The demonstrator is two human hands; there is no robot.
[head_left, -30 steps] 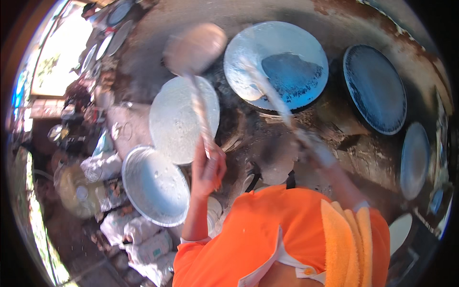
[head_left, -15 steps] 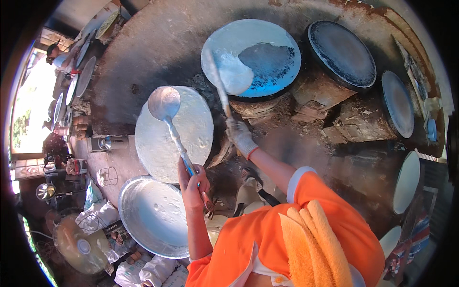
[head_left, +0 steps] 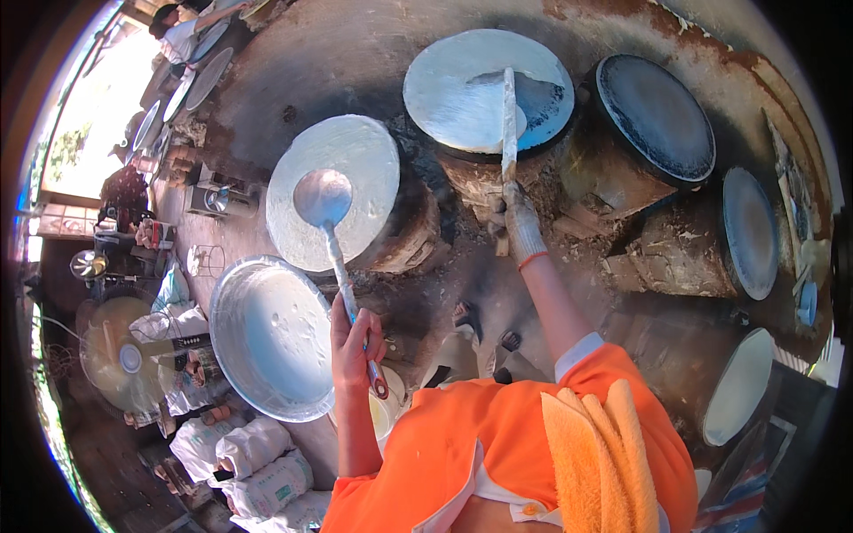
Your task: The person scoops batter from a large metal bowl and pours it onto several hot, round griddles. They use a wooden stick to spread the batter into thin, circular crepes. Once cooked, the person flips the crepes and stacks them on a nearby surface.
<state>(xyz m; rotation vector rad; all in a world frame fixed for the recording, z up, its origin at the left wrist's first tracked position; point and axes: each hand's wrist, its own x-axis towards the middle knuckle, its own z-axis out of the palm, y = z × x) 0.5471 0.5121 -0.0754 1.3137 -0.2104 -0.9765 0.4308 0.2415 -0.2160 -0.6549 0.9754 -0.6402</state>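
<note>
My left hand (head_left: pixel 357 338) is closed around the handle of a long metal ladle (head_left: pixel 323 197). The ladle's bowl hangs over a round pan (head_left: pixel 293 240) covered with pale batter. In a worn grey work glove, my right hand (head_left: pixel 517 222) grips a long flat spatula (head_left: pixel 509 120), whose blade lies across the far middle griddle (head_left: pixel 444 93). White batter coats most of that griddle, while a dark bare patch shows toward its right. A large metal basin (head_left: pixel 267 338) of white batter stands left of my left forearm.
Another dark griddle (head_left: pixel 656 118) sits on a stove to the right, with a tilted round pan (head_left: pixel 750 233) farther right. A fan (head_left: pixel 131 358) and white sacks (head_left: pixel 253 449) lie at the left. A person (head_left: pixel 180 35) is at the far left. A yellow towel (head_left: pixel 595 453) hangs over my front.
The spatula has swung rightward over the far griddle, and batter now covers more of it. My left hand still holds the ladle over the left pan. The whole view has shifted.
</note>
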